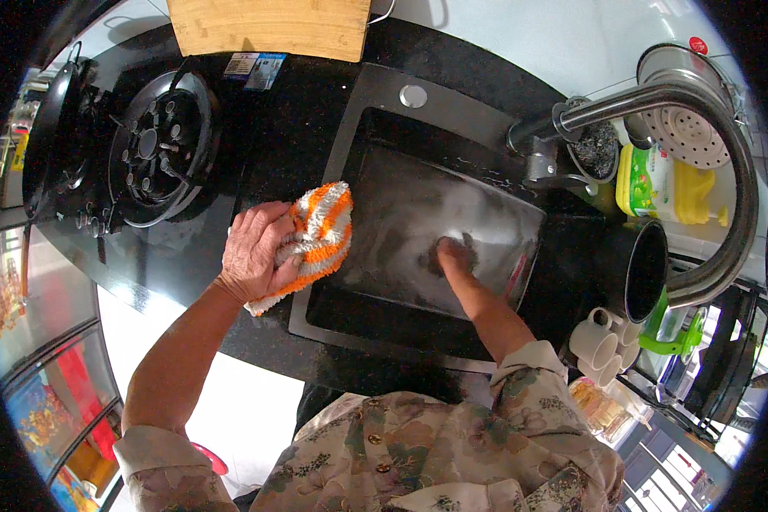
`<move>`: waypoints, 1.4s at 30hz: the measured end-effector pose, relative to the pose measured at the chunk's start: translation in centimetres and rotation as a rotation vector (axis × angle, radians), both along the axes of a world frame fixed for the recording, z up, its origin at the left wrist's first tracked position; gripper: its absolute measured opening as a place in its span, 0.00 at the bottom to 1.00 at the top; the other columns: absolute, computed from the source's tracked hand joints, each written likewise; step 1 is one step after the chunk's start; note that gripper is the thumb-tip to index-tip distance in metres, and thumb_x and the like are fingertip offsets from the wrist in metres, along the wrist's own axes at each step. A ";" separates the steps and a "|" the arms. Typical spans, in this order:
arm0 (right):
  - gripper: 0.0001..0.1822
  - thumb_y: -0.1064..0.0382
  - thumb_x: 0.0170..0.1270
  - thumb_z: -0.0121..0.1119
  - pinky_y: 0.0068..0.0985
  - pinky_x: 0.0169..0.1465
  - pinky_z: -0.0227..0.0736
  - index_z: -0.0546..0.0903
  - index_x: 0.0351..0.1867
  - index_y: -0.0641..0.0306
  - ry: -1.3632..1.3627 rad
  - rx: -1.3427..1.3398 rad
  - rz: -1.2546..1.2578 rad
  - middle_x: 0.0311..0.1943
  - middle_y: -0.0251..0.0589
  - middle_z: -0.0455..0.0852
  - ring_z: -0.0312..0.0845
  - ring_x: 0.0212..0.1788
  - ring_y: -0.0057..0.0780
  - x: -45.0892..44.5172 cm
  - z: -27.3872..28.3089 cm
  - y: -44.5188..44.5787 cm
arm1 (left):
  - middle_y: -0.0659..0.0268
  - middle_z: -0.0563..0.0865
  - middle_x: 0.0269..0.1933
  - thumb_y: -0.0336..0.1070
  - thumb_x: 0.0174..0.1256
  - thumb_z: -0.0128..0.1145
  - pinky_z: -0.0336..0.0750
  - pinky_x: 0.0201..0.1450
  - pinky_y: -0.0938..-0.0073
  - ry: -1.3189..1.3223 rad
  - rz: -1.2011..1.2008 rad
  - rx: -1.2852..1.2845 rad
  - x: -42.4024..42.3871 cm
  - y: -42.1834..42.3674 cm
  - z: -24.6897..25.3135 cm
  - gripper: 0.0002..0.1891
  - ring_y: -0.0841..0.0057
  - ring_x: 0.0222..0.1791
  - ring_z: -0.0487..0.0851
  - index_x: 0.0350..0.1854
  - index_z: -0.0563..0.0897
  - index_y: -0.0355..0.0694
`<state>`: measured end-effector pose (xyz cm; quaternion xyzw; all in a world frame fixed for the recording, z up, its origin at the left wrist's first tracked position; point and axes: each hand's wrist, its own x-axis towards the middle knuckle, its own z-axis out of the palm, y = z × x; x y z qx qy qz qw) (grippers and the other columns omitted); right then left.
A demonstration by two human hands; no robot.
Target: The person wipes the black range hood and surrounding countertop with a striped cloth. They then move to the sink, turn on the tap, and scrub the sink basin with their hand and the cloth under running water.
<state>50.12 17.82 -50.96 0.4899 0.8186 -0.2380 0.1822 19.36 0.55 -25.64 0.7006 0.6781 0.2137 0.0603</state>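
Note:
My left hand (pixel 259 249) holds an orange and white striped fluffy cloth (pixel 326 221) on the black countertop, at the left rim of the sink. Part of the cloth reaches over that rim. My right hand (pixel 454 255) is down inside the dark sink basin (pixel 390 192), near its bottom. Its fingers are blurred and hard to make out, and a dark patch lies around them; whether they hold anything does not show. A grey sheen covers the basin floor around this hand.
A steel faucet (pixel 653 96) arches over the right side. Near it are a black pot (pixel 646 272), white mugs (pixel 593 339), a yellow and green package (pixel 640 179) and a bowl with a steel scourer (pixel 594 150). A gas burner (pixel 148 144) is at left, a wooden cutting board (pixel 269 25) behind.

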 end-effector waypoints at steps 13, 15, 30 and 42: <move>0.11 0.61 0.48 0.52 0.38 0.43 0.68 0.77 0.34 0.62 0.050 0.021 0.128 0.34 0.50 0.79 0.74 0.40 0.45 0.5 1.8 -1.0 | 0.58 0.71 0.49 0.40 0.40 0.56 0.64 0.46 0.62 0.006 -0.015 0.015 0.1 0.5 0.0 0.23 0.61 0.47 0.71 0.43 0.68 0.42; 0.11 0.60 0.47 0.53 0.38 0.42 0.68 0.78 0.33 0.62 0.102 0.064 0.200 0.32 0.48 0.79 0.75 0.39 0.44 1.5 2.0 -1.7 | 0.57 0.71 0.49 0.40 0.39 0.57 0.64 0.46 0.62 0.011 -0.011 0.009 0.0 0.3 0.0 0.24 0.61 0.47 0.70 0.43 0.69 0.42; 0.10 0.64 0.48 0.51 0.38 0.42 0.69 0.80 0.33 0.60 -0.221 0.001 0.137 0.38 0.46 0.80 0.74 0.42 0.44 -1.3 1.1 0.7 | 0.57 0.71 0.48 0.39 0.37 0.57 0.64 0.46 0.63 0.000 0.002 0.024 0.0 0.1 -0.2 0.23 0.61 0.46 0.71 0.42 0.70 0.42; 0.15 0.60 0.54 0.47 0.37 0.43 0.70 0.76 0.38 0.67 -0.070 0.015 0.034 0.41 0.51 0.78 0.75 0.43 0.41 -1.6 0.7 0.5 | 0.57 0.71 0.48 0.39 0.38 0.57 0.64 0.46 0.63 0.020 0.018 0.001 -0.3 -0.4 -0.3 0.23 0.61 0.46 0.71 0.41 0.69 0.41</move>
